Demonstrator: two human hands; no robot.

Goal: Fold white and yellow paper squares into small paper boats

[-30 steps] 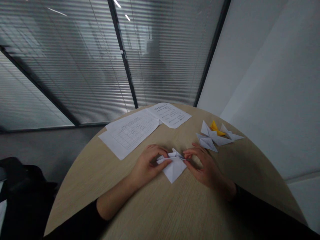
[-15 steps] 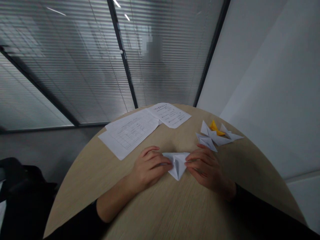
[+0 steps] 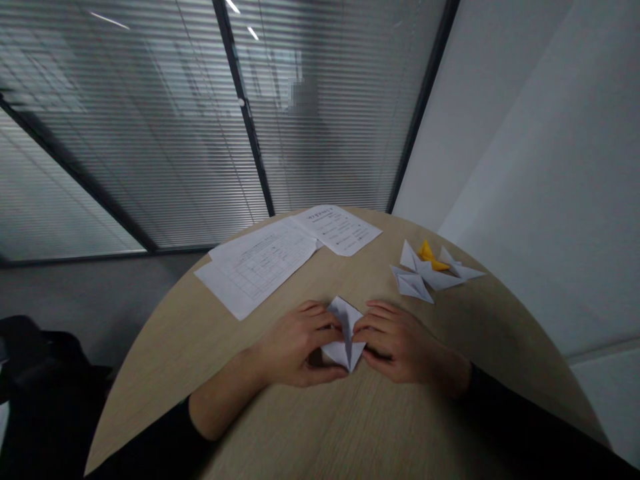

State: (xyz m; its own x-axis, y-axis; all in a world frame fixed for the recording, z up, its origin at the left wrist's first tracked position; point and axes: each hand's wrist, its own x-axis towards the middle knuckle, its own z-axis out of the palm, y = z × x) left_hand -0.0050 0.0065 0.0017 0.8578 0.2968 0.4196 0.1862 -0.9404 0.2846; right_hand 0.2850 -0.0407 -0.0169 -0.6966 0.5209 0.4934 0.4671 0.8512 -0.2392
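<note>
A white folded paper piece [image 3: 346,333] lies on the round wooden table [image 3: 310,427] between my hands, pinched narrow, with one point toward me and one away. My left hand [image 3: 295,343] grips its left side with curled fingers and thumb. On its right side my right hand [image 3: 395,340] presses with the fingers held together. Both hands rest on the tabletop. Part of the paper is hidden under the fingers.
Two printed sheets [image 3: 260,263] [image 3: 337,229] lie at the far side of the table. Several white folded paper shapes [image 3: 425,277] and one yellow one [image 3: 430,253] sit at the right. A dark bag or chair [image 3: 35,380] stands at the left, blinds behind.
The hands have moved closer together and squeezed the paper from a wide flat triangle into a narrower, upright diamond-like form. It sits slightly nearer to me than before.
</note>
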